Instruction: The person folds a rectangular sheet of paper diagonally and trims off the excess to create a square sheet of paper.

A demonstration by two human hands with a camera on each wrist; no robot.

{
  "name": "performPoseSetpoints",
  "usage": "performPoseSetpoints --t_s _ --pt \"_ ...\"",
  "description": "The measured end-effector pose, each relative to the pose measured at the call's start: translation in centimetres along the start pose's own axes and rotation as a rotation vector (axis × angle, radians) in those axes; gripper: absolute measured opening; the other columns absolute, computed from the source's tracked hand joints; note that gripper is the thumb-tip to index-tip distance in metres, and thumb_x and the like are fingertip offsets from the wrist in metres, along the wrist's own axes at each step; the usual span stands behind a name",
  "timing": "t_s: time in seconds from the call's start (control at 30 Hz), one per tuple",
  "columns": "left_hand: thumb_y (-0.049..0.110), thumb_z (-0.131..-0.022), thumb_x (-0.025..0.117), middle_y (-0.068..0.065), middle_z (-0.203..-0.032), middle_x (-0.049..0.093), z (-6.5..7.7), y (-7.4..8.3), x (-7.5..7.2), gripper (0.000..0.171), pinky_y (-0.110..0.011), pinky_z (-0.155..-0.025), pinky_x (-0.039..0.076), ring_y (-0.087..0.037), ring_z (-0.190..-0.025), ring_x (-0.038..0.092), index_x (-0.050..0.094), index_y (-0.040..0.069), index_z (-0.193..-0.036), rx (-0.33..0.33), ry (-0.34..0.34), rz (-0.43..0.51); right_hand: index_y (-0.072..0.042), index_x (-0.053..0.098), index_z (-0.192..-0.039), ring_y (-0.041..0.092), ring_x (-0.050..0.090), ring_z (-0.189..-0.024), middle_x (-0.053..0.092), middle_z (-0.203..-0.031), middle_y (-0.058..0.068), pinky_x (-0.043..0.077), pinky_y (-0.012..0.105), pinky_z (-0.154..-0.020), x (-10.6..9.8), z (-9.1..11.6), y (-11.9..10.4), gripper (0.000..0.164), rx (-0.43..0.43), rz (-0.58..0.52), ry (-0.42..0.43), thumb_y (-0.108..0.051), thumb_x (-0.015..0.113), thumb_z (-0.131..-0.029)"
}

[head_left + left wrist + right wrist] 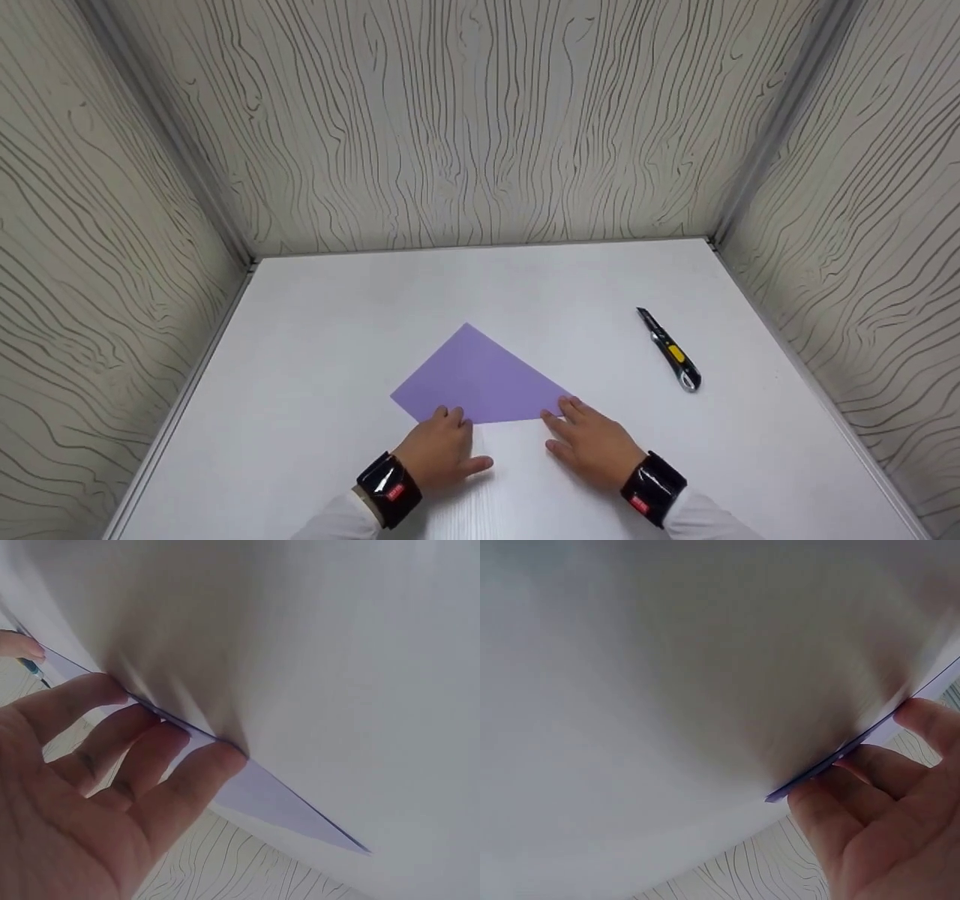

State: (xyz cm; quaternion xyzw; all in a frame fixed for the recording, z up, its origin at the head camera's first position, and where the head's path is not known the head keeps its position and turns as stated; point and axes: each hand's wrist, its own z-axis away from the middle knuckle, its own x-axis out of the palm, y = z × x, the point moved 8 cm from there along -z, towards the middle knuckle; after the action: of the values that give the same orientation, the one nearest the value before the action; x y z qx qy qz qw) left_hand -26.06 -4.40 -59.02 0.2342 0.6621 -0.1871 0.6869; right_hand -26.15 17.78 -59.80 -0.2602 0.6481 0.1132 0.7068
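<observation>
A purple sheet of paper (480, 375) lies on the white table, one corner pointing away and its near edge running between my hands. My left hand (439, 454) rests its fingertips on the lower left part, the thumb off to the side. At the right corner, my right hand (596, 446) presses its fingers on the paper, thumb apart below. The left wrist view shows the left fingers (214, 772) along the paper's edge (277, 802). In the right wrist view the right fingers (821, 814) line the thin purple edge (817, 767).
A black utility knife (670, 351) with a yellow slider lies right of the paper. Wood-grain patterned panels (480, 127) wall the white table (315, 322) at the back and both sides. Black bands (390, 491) circle both wrists.
</observation>
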Motion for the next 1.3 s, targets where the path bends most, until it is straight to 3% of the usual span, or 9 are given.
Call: performPoseSetpoints --t_s 0.23,0.6,0.83,1.03,1.17,1.3 --pt "0.079 -0.095 0.062 -0.012 -0.117 0.068 -0.1 -0.1 0.2 0.088 -0.038 -0.086 0.063 -0.026 -0.103 0.061 0.072 -0.002 -0.129 -0.006 -0.005 0.013 -0.009 0.059 -0.156 0.05 0.051 -0.149 0.053 -0.161 0.028 0.045 0.063 -0.12 0.2 0.3 0.3 0.06 0.039 0.048 -0.001 -0.048 0.056 -0.111" --pt "0.081 -0.091 0.066 -0.012 -0.113 0.066 -0.1 0.2 0.1 0.093 -0.039 -0.079 0.063 -0.027 -0.101 0.061 0.073 -0.004 -0.126 0.011 0.01 -0.008 0.003 0.06 -0.15 0.048 0.054 -0.148 0.057 -0.156 0.03 0.039 0.068 -0.122 0.1 1.3 1.0 0.067 0.136 0.06 0.0 -0.05 0.055 -0.11" --pt "0.088 -0.089 0.06 -0.016 -0.122 0.066 -0.2 0.6 0.6 0.1 -0.047 -0.086 0.064 -0.031 -0.11 0.062 0.066 0.003 -0.142 -0.012 -0.057 -0.003 0.004 0.06 -0.149 0.051 0.052 -0.147 0.056 -0.156 0.033 0.037 0.07 -0.122 -0.4 1.0 0.6 0.067 0.154 0.009 -0.014 -0.049 0.056 -0.11" --pt "0.092 -0.088 0.056 -0.016 -0.126 0.066 -0.3 0.7 1.1 0.103 -0.053 -0.084 0.064 -0.032 -0.113 0.061 0.065 0.008 -0.147 -0.024 -0.085 -0.037 0.002 0.063 -0.146 0.046 0.059 -0.142 0.063 -0.149 0.029 0.041 0.069 -0.12 -0.5 1.0 0.0 0.066 0.131 0.126 0.023 -0.052 0.059 -0.108" --pt "0.092 -0.087 0.057 -0.017 -0.126 0.066 -0.5 0.8 1.0 0.105 -0.052 -0.082 0.064 -0.033 -0.112 0.062 0.065 0.006 -0.148 -0.008 -0.072 -0.036 0.004 0.066 -0.143 0.043 0.063 -0.135 0.067 -0.142 0.027 0.047 0.065 -0.115 -0.4 1.0 -0.4 0.068 0.129 0.211 0.041 -0.054 0.06 -0.107" --pt "0.093 -0.087 0.056 -0.017 -0.125 0.067 -0.5 0.7 1.0 0.105 -0.049 -0.078 0.063 -0.032 -0.11 0.062 0.065 0.007 -0.147 0.009 -0.044 -0.045 0.008 0.067 -0.138 0.04 0.065 -0.13 0.069 -0.135 0.026 0.05 0.06 -0.113 -0.5 1.2 -0.3 0.068 0.138 0.222 0.05 -0.052 0.064 -0.106"
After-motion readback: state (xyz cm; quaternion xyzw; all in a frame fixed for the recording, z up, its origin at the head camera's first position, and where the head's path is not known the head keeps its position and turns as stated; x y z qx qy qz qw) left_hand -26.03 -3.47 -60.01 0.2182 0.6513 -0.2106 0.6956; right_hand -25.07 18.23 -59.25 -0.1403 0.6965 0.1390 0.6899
